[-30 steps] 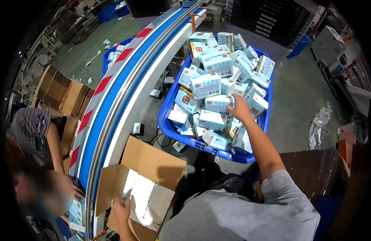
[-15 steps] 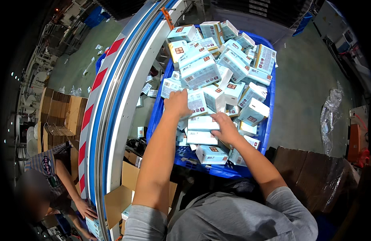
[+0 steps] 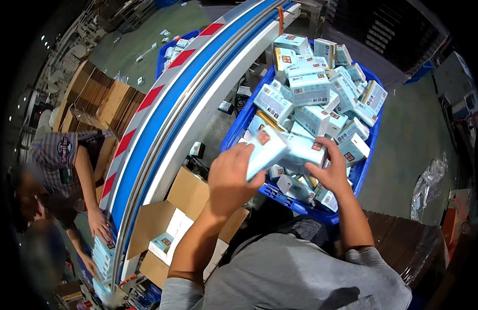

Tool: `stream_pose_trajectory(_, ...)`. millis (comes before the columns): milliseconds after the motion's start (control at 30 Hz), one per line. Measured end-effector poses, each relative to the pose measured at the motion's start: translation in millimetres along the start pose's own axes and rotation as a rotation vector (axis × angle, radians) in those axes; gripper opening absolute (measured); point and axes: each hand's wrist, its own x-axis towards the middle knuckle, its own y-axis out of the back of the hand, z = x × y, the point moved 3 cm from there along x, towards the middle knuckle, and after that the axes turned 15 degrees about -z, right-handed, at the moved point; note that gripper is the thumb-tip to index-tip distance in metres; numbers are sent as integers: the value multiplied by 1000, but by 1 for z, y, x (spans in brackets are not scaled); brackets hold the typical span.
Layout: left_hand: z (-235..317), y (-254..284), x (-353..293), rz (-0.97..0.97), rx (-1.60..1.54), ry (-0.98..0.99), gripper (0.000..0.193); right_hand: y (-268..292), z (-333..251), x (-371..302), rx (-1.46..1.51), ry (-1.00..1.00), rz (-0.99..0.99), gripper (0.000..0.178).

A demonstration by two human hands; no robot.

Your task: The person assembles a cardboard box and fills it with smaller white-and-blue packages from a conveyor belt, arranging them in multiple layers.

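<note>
Above the near part of a blue plastic basket [image 3: 233, 135], my left hand [image 3: 229, 175] is closed round a light-blue and white tissue pack [image 3: 269, 151], held tilted. Another tissue pack [image 3: 304, 151] is gripped by my right hand [image 3: 332, 168], thumb on its near side and fingers on its right end. The two packs meet or overlap between my hands. A heap of similar packs [image 3: 311, 89] fills the basket at all angles. An open cardboard box [image 3: 152, 227] sits left of my left forearm, with some packs [image 3: 161, 243] inside.
A conveyor with a blue belt [image 3: 140, 155] and a red-and-white striped edge curves along my left. Across it, a co-worker's hands [image 3: 99, 227] rest at a row of packs [image 3: 103, 256]. Stacked flat cardboard [image 3: 404, 237] lies at right, plastic film [image 3: 429, 186] on the floor.
Both hands have lifted packs off the heap and moved nearer to me. My view has turned, so the basket sits further right and more of the cardboard box shows.
</note>
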Motion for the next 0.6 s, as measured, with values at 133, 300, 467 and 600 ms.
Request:
stream_pose_trajectory(133,-11,51,-55,161,-48,7,52,-10,-63,4,-126,499,37,50)
stream_pose_trajectory(300,-34,103,-148,116,-69,423,46,-34,-92,10,52,568,19,47)
stream_pose_trajectory(467,-39,119,-251,93,37,751,34,-88,-122,21,144,704,-132,42)
stream_pose_trajectory(600,-51,103,-289,-223,293,1143,31,-165,-156,29,234,823,-313,28)
